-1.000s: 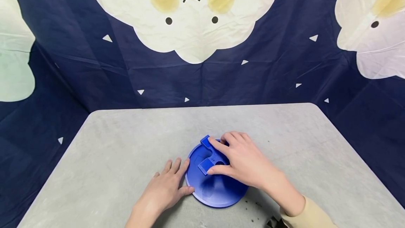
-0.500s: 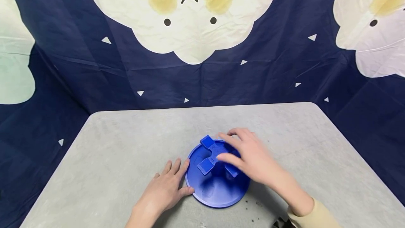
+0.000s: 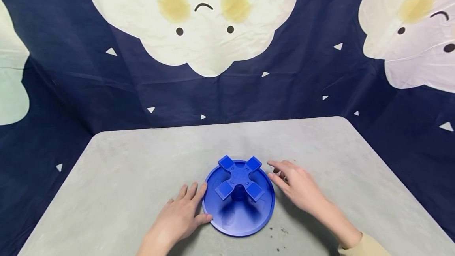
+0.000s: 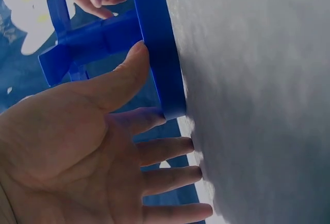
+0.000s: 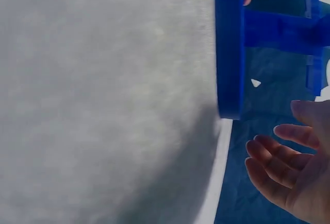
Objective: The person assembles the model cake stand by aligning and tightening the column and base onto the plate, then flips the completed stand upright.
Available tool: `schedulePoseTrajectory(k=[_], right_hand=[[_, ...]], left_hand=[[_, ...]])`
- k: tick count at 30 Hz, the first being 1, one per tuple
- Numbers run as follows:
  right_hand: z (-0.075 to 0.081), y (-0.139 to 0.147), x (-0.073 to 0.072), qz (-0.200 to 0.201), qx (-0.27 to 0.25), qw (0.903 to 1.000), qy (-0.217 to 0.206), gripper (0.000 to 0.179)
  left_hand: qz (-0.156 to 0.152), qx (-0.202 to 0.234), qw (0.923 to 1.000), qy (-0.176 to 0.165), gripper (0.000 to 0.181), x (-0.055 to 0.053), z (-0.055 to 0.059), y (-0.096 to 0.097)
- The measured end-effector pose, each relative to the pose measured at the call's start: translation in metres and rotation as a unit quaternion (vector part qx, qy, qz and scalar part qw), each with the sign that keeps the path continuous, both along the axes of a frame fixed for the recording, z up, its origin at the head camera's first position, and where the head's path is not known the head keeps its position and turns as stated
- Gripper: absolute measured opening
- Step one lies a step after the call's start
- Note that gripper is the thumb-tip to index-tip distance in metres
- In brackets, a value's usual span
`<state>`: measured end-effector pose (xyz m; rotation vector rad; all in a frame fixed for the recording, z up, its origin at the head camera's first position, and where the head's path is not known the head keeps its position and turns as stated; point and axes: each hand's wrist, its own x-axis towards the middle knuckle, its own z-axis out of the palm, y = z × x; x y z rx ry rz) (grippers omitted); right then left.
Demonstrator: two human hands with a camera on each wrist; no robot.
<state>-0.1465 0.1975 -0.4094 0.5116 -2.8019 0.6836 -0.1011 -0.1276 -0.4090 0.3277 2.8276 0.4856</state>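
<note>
A round blue plastic base (image 3: 227,220) with a raised rim lies on the table. From its middle rises a short post (image 4: 105,36), topped by a blue cross-shaped piece (image 3: 240,176) whose arms carry small printed numbers. My left hand (image 3: 179,212) touches the base's left rim with thumb and index finger, its other fingers spread straight on the table. To the right of the base hovers my right hand (image 3: 298,185), fingers loosely bent and holding nothing. In the right wrist view that hand (image 5: 294,167) is apart from the blue parts.
The grey table (image 3: 142,161) has rounded far corners. Behind and beside it hangs a dark blue cloth (image 3: 185,94) with white cloud prints. Small dark specks (image 3: 284,231) lie to the right of the base.
My right hand has let go of the cross-shaped piece and moved right, off the base. All arms of the cross now show. My left hand stays at the rim; the head view has shifted slightly.
</note>
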Motion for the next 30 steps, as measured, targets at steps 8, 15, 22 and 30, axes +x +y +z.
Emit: schedulePoseTrajectory(k=[8, 15, 22, 30], right_hand=[[-0.013, -0.004, -0.004, -0.003, 0.029, 0.9965, -0.078, 0.043], [-0.017, -0.005, -0.001, -0.024, 0.043, 0.9925, -0.112, 0.045], [-0.016, -0.011, -0.003, -0.018, 0.057, 0.9883, -0.14, 0.049], [-0.013, -0.011, -0.009, 0.012, 0.031, 0.9819, -0.186, 0.045]], left_hand=[[-0.036, -0.032, 0.9945, 0.093, 0.078, -0.001, -0.004, -0.005], [-0.049, -0.038, 0.9753, 0.212, 0.056, -0.012, -0.01, -0.003], [-0.036, 0.01, 0.9781, 0.205, 0.044, -0.024, -0.012, -0.003], [-0.016, 0.028, 0.9913, 0.127, 0.032, -0.036, -0.009, -0.002]])
